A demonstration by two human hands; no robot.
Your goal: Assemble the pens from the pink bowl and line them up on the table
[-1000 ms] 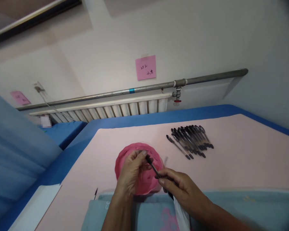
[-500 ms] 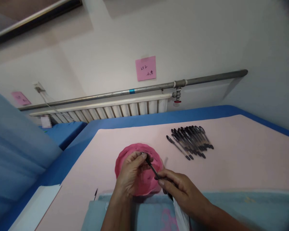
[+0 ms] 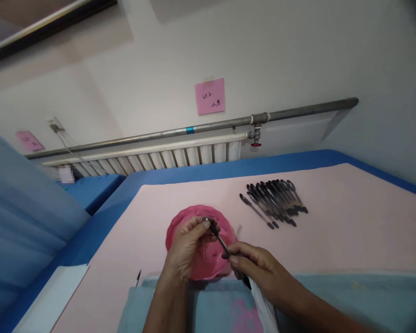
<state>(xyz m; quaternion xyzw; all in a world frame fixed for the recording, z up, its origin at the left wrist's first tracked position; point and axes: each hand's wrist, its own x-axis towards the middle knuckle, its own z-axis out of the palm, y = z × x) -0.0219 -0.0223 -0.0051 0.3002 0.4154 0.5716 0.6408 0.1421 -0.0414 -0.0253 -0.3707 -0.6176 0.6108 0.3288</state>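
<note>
Two hands hold one black pen.
The left hand (image 3: 189, 247) pinches the pen (image 3: 222, 245) top; the right hand (image 3: 254, 268) grips its lower part, over a pink bowl (image 3: 175, 229).

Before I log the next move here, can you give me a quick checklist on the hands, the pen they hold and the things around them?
1. Left hand pinches the far end of the pen: ok.
2. Right hand grips the near end of the same pen: ok.
3. Pen held above the pink bowl, not lying in it: ok.
4. Whether the pen's cap is fully seated: cannot tell, the fingers cover both ends.
5. Row of black pens lies together on the pink table cover, apart from both hands: ok.
6. Contents of the pink bowl: cannot tell, the hands hide it.
</note>
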